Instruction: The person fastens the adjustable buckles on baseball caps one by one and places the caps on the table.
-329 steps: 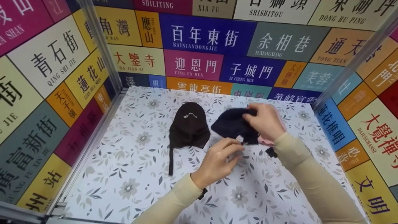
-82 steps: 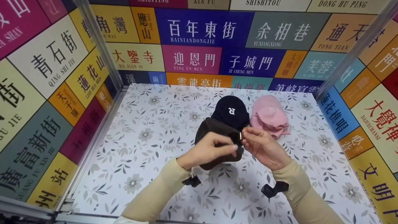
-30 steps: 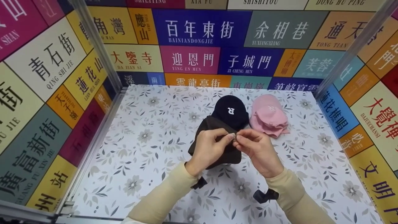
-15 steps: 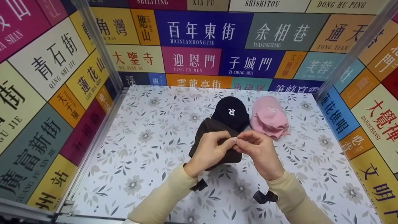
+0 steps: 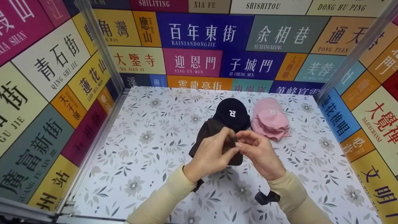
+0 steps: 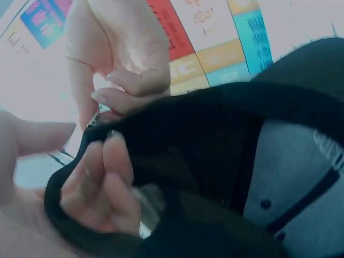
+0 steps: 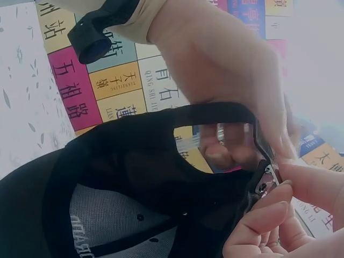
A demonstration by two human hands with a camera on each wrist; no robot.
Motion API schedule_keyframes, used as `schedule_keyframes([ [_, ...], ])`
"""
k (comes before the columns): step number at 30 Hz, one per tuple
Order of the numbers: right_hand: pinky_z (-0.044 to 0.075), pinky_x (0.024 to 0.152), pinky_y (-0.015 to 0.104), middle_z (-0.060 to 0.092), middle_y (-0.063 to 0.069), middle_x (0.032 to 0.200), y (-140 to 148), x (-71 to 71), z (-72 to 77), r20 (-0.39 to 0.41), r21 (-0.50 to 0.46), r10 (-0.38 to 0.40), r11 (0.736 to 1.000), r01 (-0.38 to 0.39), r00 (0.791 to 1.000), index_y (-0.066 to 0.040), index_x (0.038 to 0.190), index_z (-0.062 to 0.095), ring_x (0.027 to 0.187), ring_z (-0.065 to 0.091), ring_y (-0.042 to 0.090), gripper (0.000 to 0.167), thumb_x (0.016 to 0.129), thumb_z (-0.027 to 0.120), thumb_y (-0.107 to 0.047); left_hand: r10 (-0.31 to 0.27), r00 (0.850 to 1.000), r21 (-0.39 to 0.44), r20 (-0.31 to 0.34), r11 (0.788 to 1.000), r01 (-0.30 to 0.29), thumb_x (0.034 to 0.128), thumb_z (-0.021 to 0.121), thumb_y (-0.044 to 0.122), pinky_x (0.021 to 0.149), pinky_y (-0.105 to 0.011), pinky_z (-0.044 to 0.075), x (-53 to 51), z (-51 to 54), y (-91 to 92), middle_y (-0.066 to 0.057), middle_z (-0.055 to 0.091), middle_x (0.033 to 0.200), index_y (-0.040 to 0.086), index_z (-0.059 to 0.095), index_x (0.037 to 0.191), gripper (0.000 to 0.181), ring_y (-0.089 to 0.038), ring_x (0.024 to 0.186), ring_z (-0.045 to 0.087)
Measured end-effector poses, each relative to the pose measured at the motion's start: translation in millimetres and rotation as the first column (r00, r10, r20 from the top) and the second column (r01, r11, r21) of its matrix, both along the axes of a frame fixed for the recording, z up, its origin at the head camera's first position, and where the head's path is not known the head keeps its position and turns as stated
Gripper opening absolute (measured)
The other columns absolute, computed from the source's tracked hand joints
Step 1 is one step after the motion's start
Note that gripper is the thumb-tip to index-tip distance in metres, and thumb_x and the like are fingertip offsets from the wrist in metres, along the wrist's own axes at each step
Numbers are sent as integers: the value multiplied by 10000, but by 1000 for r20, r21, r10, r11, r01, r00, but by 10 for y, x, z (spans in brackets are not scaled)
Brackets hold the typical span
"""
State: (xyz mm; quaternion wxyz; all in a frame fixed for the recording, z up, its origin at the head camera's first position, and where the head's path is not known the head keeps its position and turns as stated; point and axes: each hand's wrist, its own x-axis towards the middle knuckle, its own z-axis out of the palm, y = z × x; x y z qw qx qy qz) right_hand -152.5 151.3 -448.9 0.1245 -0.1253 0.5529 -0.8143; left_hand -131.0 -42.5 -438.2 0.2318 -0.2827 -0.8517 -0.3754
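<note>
A dark brown baseball cap (image 5: pixel 206 133) is held just in front of me, its inside and rear opening showing in both wrist views. My left hand (image 5: pixel 211 155) has its fingers (image 6: pixel 115 161) inside the loop of the cap's back strap (image 6: pixel 51 196), with the thumb on the outer side. My right hand (image 5: pixel 261 154) pinches the strap at its small metal buckle (image 7: pixel 271 174) between thumb and fingertips. The hands nearly meet at the buckle, which the fingers partly hide in the head view.
Behind the brown cap lies a navy cap (image 5: pixel 231 112) with a white R. A folded pink cap (image 5: pixel 270 116) sits to its right. Leaf-patterned white cloth (image 5: pixel 140 161) covers the table. Sign-printed walls (image 5: pixel 199 62) and metal posts (image 5: pixel 101 46) stand around it.
The brown cap, earlier flat at left, is now held before the navy cap. Navy and pink caps lie folded at right. Recently, the left thumb has parted from the fingertips at the buckle.
</note>
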Motion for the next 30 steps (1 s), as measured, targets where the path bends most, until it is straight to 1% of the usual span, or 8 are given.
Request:
schedule_keyframes([
  [2, 559, 780, 293, 656, 192, 1012, 5, -1, -7, -10, -10, 8, 1000, -8, 1000, 124, 1208, 585, 895, 641, 211, 339, 876, 653, 133, -6, 999, -68, -44, 998, 3, 911, 751, 260, 663, -265, 517, 6, 0, 5, 69, 667, 1027, 135, 573, 1227, 384, -59, 800, 629],
  [4, 565, 793, 307, 649, 228, 1032, 8, -2, -14, -18, -18, 18, 1000, -18, 1000, 129, 1211, 584, 903, 646, 217, 340, 878, 649, 140, 9, 995, -116, -96, 993, -20, 900, 768, 265, 658, -294, 537, 7, 2, 12, 50, 684, 1046, 141, 594, 1248, 409, -91, 817, 662],
  [5, 566, 794, 309, 649, 232, 1032, 8, -2, -17, -21, -20, 20, 1000, -21, 1000, 131, 1213, 582, 904, 648, 217, 340, 879, 647, 142, 19, 992, -130, -124, 991, -35, 896, 773, 265, 648, -303, 539, 7, 0, 17, 45, 687, 1029, 143, 620, 1214, 374, -98, 802, 664],
  [8, 569, 790, 319, 654, 214, 997, 8, 2, -26, -23, -30, 27, 999, -27, 999, 142, 1214, 565, 883, 649, 216, 342, 881, 638, 153, 34, 981, -127, -189, 990, -58, 883, 788, 251, 590, -302, 518, 3, -20, 27, 45, 667, 879, 143, 676, 1079, 251, -96, 694, 639],
  [11, 568, 787, 312, 658, 167, 941, 5, 7, -29, -23, -25, 27, 999, -28, 999, 154, 1217, 549, 861, 645, 211, 354, 876, 643, 154, 14, 974, -111, -227, 993, -40, 878, 788, 206, 558, -294, 498, -4, -45, 31, 49, 631, 795, 137, 687, 977, 158, -94, 631, 607],
  [17, 555, 783, 285, 665, 158, 929, 7, 17, -37, -50, 35, -7, 999, 9, 999, 167, 1193, 574, 851, 643, 198, 342, 867, 670, 138, -16, 973, -61, -231, 998, 2, 879, 771, 141, 596, -294, 518, -23, -77, 14, 44, 661, 815, 125, 719, 983, 117, -106, 705, 654],
  [24, 544, 779, 295, 644, 280, 1053, 40, 22, -45, -81, 65, -22, 997, 28, 996, 159, 1202, 588, 859, 646, 204, 323, 898, 668, 83, 14, 973, -53, -229, 998, -27, 859, 794, 137, 603, -295, 521, -42, -91, 0, 59, 648, 817, 129, 713, 957, 127, -99, 722, 660],
  [30, 548, 787, 308, 669, 221, 1027, 50, -1, -58, -93, 97, -40, 994, 49, 995, 132, 1219, 592, 887, 657, 207, 356, 886, 698, 63, 15, 973, -103, -229, 994, -40, 858, 794, 159, 610, -302, 522, -44, -82, 10, 63, 639, 834, 147, 717, 986, 150, -108, 705, 654],
])
